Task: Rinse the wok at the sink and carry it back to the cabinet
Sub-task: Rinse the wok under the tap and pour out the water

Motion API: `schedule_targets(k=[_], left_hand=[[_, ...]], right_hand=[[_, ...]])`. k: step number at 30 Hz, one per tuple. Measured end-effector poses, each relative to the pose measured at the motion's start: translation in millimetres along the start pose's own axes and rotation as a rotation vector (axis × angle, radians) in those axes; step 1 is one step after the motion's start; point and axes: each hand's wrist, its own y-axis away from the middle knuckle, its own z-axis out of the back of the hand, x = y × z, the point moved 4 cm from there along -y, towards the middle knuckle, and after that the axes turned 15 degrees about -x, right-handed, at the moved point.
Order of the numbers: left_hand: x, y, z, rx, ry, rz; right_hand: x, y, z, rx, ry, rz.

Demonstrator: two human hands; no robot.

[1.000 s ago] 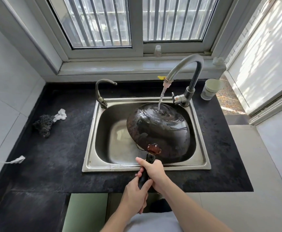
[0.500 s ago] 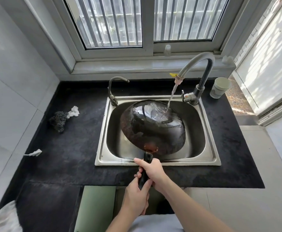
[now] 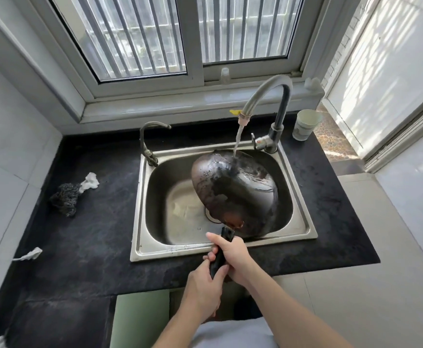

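Observation:
A dark, wet wok hangs bottom-up and tilted over the steel sink, its black handle pointing toward me. Both hands grip that handle: my right hand higher up near the pan, my left hand at the handle's end. Water runs from the tall curved tap onto the wok's far upper edge. The cabinet shows as a pale green front below the counter.
A smaller second tap stands at the sink's back left corner. A steel scourer with a white scrap lies on the black counter to the left. A white cup sits at the back right.
The wok has swung from the sink's left side to the right and tilted, so the stream now strikes its far edge. Both hands keep their grip on the handle.

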Motion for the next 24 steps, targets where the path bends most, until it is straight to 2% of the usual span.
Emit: schedule_targets(k=[8,24], left_hand=[[-13,-7,-1,-0.021,-0.166,-0.056],[-23,2,-2,-0.089,-0.200,-0.137]], right_hand=[[4,-10,2,0.056,-0.119,-0.100],[7,-2,3,0.054,-0.235,-0.133]])
